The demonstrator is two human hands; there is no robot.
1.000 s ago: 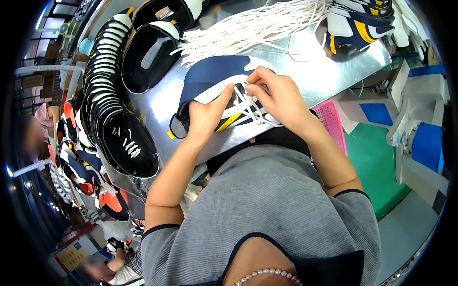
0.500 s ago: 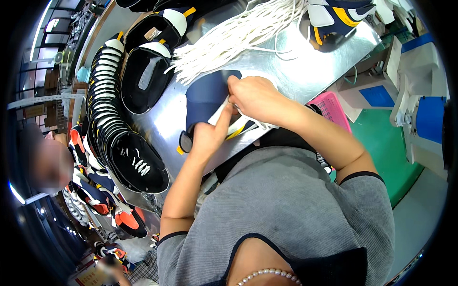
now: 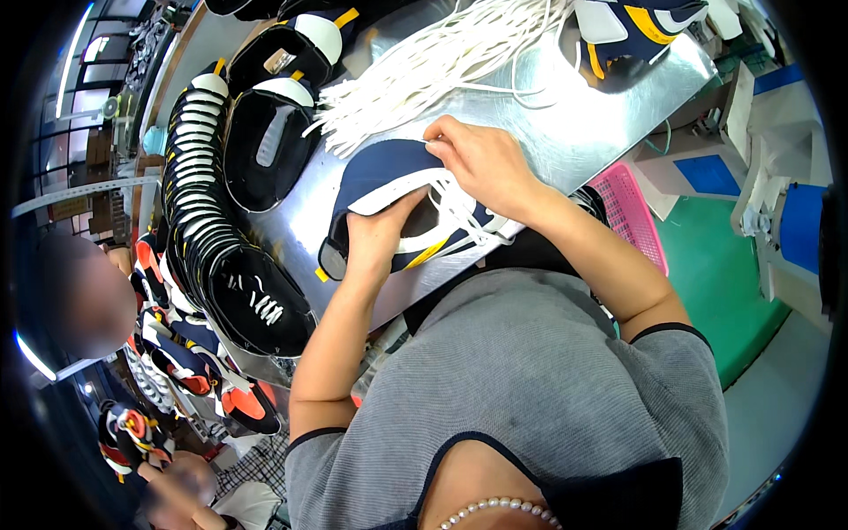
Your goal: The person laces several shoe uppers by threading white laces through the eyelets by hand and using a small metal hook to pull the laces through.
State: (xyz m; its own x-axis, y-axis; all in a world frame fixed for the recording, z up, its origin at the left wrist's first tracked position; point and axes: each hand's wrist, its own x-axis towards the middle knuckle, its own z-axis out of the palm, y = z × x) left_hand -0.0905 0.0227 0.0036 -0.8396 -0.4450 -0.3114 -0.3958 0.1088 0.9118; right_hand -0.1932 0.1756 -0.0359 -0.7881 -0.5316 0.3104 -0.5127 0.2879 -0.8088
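Observation:
A navy shoe upper [image 3: 380, 166] with white trim and a yellow strip lies at the near edge of the metal table. My left hand [image 3: 375, 238] grips it, the thumb reaching into its opening and the other fingers hidden beneath. White shoelace [image 3: 458, 208] crosses the eyelet side, and its loose part hangs toward my body. My right hand [image 3: 486, 163] is over the upper's far right edge, thumb and forefinger pinched together; what lies between those fingertips is too small to make out.
A bundle of white laces [image 3: 442, 66] spreads across the metal table [image 3: 601, 115]. Nested uppers [image 3: 194, 185] curve along the left, beside more black uppers [image 3: 265, 150]. Another upper [image 3: 632, 35] sits far right. A pink basket [image 3: 629, 208] stands right of the table. Co-workers are at the left.
My right hand has moved apart from my left and slightly up. The upper has turned, so its white-trimmed opening and laces now show. My left hand still grips it.

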